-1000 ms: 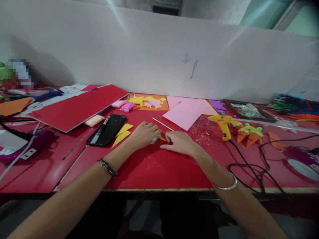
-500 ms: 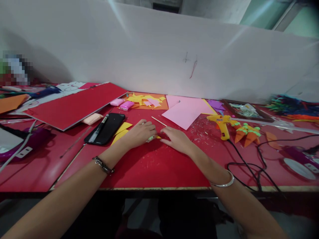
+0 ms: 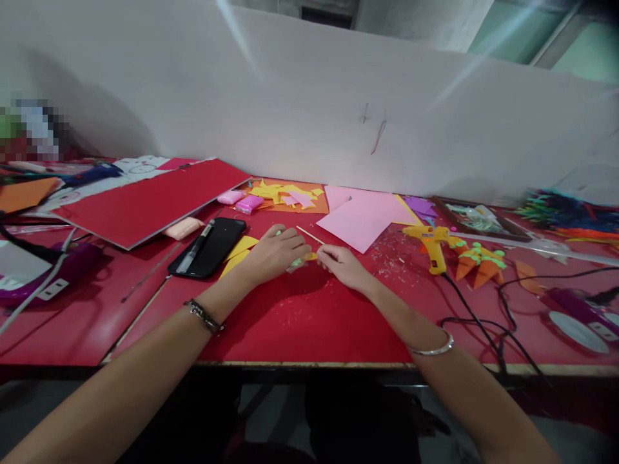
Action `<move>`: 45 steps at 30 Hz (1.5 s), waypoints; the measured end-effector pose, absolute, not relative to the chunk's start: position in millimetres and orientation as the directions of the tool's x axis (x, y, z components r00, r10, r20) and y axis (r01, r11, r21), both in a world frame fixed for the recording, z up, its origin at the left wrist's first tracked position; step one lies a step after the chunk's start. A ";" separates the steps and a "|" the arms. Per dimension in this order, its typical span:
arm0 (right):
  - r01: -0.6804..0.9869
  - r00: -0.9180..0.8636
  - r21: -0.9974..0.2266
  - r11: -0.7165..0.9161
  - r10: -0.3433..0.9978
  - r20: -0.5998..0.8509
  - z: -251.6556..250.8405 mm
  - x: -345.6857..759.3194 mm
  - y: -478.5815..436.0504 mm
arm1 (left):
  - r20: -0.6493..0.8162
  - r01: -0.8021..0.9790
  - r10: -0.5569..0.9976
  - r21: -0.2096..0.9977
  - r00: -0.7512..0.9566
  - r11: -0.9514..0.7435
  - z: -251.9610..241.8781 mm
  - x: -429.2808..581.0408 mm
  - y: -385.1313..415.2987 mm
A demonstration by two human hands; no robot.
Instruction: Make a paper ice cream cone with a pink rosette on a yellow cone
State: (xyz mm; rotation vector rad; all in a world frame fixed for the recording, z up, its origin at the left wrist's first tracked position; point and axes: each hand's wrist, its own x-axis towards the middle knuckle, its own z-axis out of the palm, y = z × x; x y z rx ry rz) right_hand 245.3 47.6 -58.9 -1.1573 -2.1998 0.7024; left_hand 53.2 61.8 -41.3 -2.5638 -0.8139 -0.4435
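Yellow piece, pinched by right fingers, beside left fingers

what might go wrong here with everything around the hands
The bangle sits close to the cord of the glue gun and might snag it. The pen lies on the phone, so the left hand could knock it off. The small yellow piece by the right hand might slip or bend.

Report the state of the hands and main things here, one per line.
Left hand, curled over a pale-green piece, hold partly hidden.
Right hand, pinching a yellow piece.
Phone, flat, pen lying on it.
Glue gun, lying down, corded.
Pink paper, lying flat.
Yellow scraps, loose, on an orange sheet.
Brown tray, open-topped, with contents.
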 end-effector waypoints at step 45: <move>0.684 -0.460 -0.394 0.614 0.782 0.421 -48.7 253.8 44.1 | 0.647 0.696 0.610 0.166 0.457 -0.698 -49.4 49.1 64.8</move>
